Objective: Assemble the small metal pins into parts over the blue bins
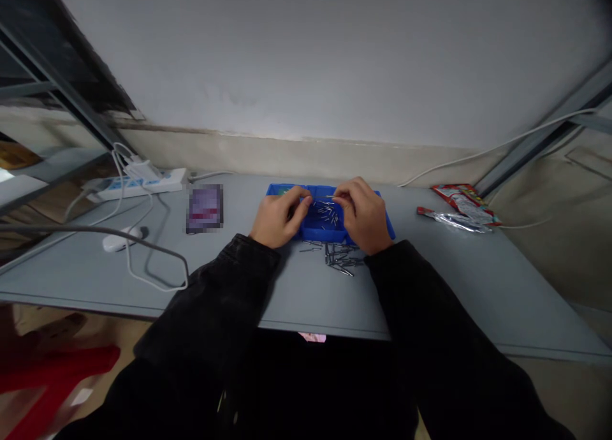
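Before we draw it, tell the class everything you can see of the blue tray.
The blue tray lies flat on the grey table, open at the top, smooth and plastic-looking. Low walls split it into compartments: the left shows something green, the middle holds scattered thin metal-looking pieces, and the right is mostly hidden. The left hand and right hand cover parts of it; whether either grip touches it, I cannot tell.

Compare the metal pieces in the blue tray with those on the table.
The tray pieces lie inside the blue tray, the table pieces in front of it. The tray pieces look thinly scattered; the table pieces are mostly bunched in a heap. Both look slim and metallic, at mixed angles.
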A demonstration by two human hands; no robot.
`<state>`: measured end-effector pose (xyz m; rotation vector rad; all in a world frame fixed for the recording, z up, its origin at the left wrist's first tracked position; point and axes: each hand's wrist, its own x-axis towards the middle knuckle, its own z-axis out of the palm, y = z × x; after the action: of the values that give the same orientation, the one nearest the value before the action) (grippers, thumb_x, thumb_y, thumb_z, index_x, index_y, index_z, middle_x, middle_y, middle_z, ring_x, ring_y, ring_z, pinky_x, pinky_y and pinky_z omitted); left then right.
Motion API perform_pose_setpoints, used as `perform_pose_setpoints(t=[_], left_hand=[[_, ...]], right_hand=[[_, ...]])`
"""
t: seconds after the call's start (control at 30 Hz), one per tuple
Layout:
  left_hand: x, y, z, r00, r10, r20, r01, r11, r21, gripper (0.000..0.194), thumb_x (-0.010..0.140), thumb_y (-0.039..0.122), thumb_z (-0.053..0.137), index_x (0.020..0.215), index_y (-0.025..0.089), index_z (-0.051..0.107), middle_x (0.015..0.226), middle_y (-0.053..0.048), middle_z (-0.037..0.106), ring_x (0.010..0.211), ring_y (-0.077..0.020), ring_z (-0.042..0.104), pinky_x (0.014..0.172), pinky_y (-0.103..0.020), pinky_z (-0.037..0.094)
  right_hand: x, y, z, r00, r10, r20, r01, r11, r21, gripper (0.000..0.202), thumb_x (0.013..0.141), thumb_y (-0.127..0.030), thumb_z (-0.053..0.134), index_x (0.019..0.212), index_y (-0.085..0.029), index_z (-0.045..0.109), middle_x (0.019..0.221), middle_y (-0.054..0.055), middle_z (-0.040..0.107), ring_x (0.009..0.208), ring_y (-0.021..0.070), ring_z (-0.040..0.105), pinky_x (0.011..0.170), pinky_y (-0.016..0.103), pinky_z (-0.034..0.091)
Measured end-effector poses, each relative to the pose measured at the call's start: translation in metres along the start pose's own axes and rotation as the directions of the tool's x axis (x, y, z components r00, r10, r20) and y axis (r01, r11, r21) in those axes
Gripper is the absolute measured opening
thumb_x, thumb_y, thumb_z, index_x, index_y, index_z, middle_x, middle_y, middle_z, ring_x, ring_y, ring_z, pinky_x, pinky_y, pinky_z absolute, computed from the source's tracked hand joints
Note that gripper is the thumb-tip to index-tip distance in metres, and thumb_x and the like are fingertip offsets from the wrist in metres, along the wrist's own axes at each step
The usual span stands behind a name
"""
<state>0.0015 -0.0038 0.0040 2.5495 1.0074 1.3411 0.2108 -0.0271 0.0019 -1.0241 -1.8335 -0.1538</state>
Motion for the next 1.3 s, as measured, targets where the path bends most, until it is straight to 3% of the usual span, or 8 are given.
perform_pose_setpoints(t=[0.17, 0.33, 0.6, 0.77, 0.93, 1.07, 1.17, 1.3], left_hand=[[0.001, -0.001, -0.001, 0.999, 0.012, -0.041, -0.011, 1.000, 0.018, 0.023, 0.101, 0.033, 0.052, 0.096, 0.016, 0.068, 0.054, 0.006, 0.054, 0.045, -0.0075, 0.046, 0.051, -0.022, 0.036], [-0.008, 0.005, -0.001, 0.993, 0.118, -0.026, -0.117, 0.992, 0.056, 0.019, 0.099, 0.029, 0.058, 0.100, 0.017, 0.072, 0.055, 0.005, 0.060, 0.044, -0.0075, 0.051, 0.051, -0.021, 0.040], [-0.043, 0.010, -0.009, 0.956, 0.252, 0.153, -0.271, 0.956, 0.117, 0.018, 0.098, 0.025, 0.059, 0.106, 0.017, 0.072, 0.071, -0.002, 0.074, 0.051, -0.0130, 0.065, 0.053, -0.026, 0.052], [-0.063, 0.011, -0.013, 0.935, 0.174, 0.307, -0.225, 0.964, 0.140, 0.022, 0.100, 0.032, 0.057, 0.105, 0.018, 0.073, 0.073, -0.004, 0.074, 0.063, -0.0182, 0.071, 0.065, -0.032, 0.057], [-0.075, 0.011, -0.016, 0.884, -0.058, 0.464, -0.076, 0.962, 0.264, 0.026, 0.102, 0.039, 0.053, 0.108, 0.022, 0.072, 0.071, -0.004, 0.072, 0.058, -0.0193, 0.069, 0.055, -0.029, 0.051], [-0.077, 0.013, -0.016, 0.855, -0.153, 0.495, -0.025, 0.942, 0.334, 0.025, 0.103, 0.038, 0.049, 0.103, 0.023, 0.069, 0.066, -0.002, 0.069, 0.054, -0.0195, 0.067, 0.051, -0.027, 0.045], [-0.078, 0.016, -0.016, 0.848, -0.144, 0.510, -0.066, 0.926, 0.372, 0.026, 0.104, 0.036, 0.046, 0.102, 0.020, 0.067, 0.062, -0.002, 0.066, 0.050, -0.0187, 0.064, 0.049, -0.026, 0.042], [-0.071, 0.021, -0.021, 0.857, -0.009, 0.516, -0.151, 0.951, 0.268, 0.025, 0.107, 0.032, 0.038, 0.104, 0.018, 0.059, 0.059, 0.001, 0.061, 0.046, -0.0156, 0.058, 0.048, -0.026, 0.039]], right_hand=[[0.000, 0.004, 0.002, 0.998, 0.057, -0.012, -0.058, 0.993, -0.104, 0.011, 0.099, -0.026, 0.053, 0.097, -0.021, 0.062, 0.096, 0.005, 0.065, 0.094, 0.0219, 0.059, 0.087, 0.037, 0.046], [0.000, 0.004, 0.001, 0.997, 0.075, 0.027, -0.068, 0.981, -0.184, 0.021, 0.098, -0.030, 0.054, 0.113, -0.019, 0.063, 0.107, 0.009, 0.068, 0.103, 0.0267, 0.058, 0.092, 0.042, 0.043], [-0.001, 0.002, 0.001, 0.994, 0.050, 0.098, -0.033, 0.984, -0.174, 0.017, 0.100, -0.031, 0.053, 0.104, -0.020, 0.066, 0.100, 0.006, 0.070, 0.098, 0.0242, 0.059, 0.087, 0.038, 0.040], [-0.003, 0.006, -0.001, 0.991, 0.033, 0.127, -0.013, 0.987, -0.161, 0.016, 0.101, -0.032, 0.054, 0.100, -0.021, 0.066, 0.100, 0.005, 0.070, 0.098, 0.0235, 0.059, 0.088, 0.038, 0.040], [-0.002, 0.012, -0.006, 0.990, 0.040, 0.134, -0.018, 0.987, -0.161, 0.015, 0.100, -0.031, 0.054, 0.098, -0.021, 0.066, 0.098, 0.005, 0.070, 0.096, 0.0228, 0.059, 0.087, 0.038, 0.040], [-0.001, 0.016, -0.007, 0.992, 0.034, 0.124, -0.016, 0.989, -0.146, 0.016, 0.101, -0.031, 0.054, 0.096, -0.021, 0.065, 0.097, 0.004, 0.070, 0.095, 0.0223, 0.059, 0.087, 0.038, 0.040], [0.000, 0.016, -0.006, 0.992, 0.025, 0.121, -0.009, 0.991, -0.132, 0.018, 0.102, -0.032, 0.052, 0.096, -0.022, 0.065, 0.096, 0.004, 0.071, 0.094, 0.0222, 0.060, 0.086, 0.038, 0.040], [0.001, 0.009, -0.008, 0.995, 0.008, 0.102, 0.003, 0.994, -0.107, 0.019, 0.103, -0.032, 0.049, 0.093, -0.023, 0.062, 0.094, 0.003, 0.070, 0.091, 0.0210, 0.059, 0.084, 0.038, 0.039]])
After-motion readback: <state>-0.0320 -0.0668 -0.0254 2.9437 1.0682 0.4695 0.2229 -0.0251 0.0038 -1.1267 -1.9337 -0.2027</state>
